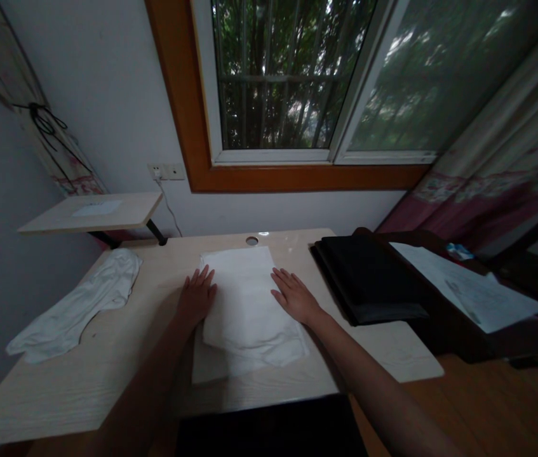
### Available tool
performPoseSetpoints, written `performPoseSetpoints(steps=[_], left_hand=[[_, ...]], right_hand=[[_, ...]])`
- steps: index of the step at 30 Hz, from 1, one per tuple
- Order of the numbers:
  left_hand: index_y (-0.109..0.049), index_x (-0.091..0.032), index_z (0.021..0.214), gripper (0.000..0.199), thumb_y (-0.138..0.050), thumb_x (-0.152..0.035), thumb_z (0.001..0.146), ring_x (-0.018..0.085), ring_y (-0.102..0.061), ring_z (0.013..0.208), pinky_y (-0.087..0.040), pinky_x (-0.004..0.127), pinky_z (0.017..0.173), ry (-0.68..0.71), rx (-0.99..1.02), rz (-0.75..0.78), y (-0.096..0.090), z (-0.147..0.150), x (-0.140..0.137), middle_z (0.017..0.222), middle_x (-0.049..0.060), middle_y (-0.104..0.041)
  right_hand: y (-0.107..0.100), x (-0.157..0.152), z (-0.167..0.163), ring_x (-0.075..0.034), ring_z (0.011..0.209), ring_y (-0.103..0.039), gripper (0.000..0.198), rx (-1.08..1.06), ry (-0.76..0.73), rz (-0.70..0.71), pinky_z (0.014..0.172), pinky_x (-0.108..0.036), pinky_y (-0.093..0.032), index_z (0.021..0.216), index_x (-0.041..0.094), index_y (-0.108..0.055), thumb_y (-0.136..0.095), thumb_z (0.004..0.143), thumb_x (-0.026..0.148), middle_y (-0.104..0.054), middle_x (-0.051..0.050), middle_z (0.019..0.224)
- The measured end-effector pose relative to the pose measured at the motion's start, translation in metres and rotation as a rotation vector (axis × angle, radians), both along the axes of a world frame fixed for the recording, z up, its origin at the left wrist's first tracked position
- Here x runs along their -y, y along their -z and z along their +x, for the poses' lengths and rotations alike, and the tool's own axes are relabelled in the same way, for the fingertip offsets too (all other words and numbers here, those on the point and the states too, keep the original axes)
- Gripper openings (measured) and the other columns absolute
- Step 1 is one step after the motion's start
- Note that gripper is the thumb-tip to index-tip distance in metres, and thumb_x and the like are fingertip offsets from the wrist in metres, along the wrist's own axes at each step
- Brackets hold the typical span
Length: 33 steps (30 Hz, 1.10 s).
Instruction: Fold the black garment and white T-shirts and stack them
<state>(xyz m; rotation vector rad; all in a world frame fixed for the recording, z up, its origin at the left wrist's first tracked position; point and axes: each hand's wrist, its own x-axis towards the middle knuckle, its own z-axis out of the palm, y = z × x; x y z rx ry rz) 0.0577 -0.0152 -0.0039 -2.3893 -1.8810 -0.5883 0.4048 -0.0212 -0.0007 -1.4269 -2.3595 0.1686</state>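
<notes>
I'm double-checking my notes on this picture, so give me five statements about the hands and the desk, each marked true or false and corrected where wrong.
1. The left hand is at the left edge of the flat white cloth. True.
2. The black stack lies to the right of the right hand. True.
3. The right hand is gripping the black stack. False: its fingers lie at the flat white cloth's right edge.
4. The rumpled white cloth lies on the left part of the desk. True.
5. The raised shelf stands at the desk's right end. False: it stands at the left.
</notes>
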Motion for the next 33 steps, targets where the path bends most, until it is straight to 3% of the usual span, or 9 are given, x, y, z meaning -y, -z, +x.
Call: performPoseSetpoints(steps=[5,11,21,33], left_hand=[[-0.055,-0.021,0.144,0.048,-0.038,-0.033,0.101,0.033,-0.043,0.145,-0.033,0.058,0.118,-0.010,-0.045,0.050,0.003,-0.018,0.017,0.154,0.014,-0.050],[-0.051,-0.017,0.145,0.048,-0.035,-0.029,0.101,0.029,-0.046,0.143,-0.036,0.053,0.119,-0.023,0.006,0.061,0.009,-0.027,0.022,0.148,0.012,-0.057],[-0.055,-0.019,0.142,0.047,-0.035,-0.021,0.099,0.026,-0.048,0.141,-0.035,0.048,0.120,-0.043,0.059,0.026,0.016,-0.034,0.014,0.146,0.009,-0.060],[-0.055,-0.018,0.144,0.062,-0.039,-0.004,0.086,0.024,-0.049,0.141,-0.034,0.041,0.122,-0.004,0.109,-0.005,0.013,-0.038,0.009,0.144,0.006,-0.062]], right_hand=[[0.006,0.011,0.020,-0.027,0.145,-0.043,0.046,-0.096,-0.013,0.069,0.121,-0.053,-0.035,0.146,0.023,-0.055,-0.046,0.103,0.034,-0.052,-0.009,0.152],[0.009,0.011,0.021,-0.027,0.135,-0.055,0.039,-0.207,0.007,0.124,0.116,-0.050,-0.044,0.135,0.025,-0.066,-0.049,0.100,0.026,-0.064,-0.007,0.139],[0.011,0.008,0.025,-0.026,0.132,-0.057,0.044,-0.257,-0.014,0.120,0.114,-0.051,-0.045,0.136,0.026,-0.064,-0.050,0.096,0.016,-0.066,-0.006,0.136],[0.017,0.000,0.030,-0.027,0.128,-0.058,0.044,-0.330,-0.024,0.085,0.112,-0.052,-0.045,0.133,0.028,-0.066,-0.055,0.092,0.017,-0.068,-0.005,0.134]])
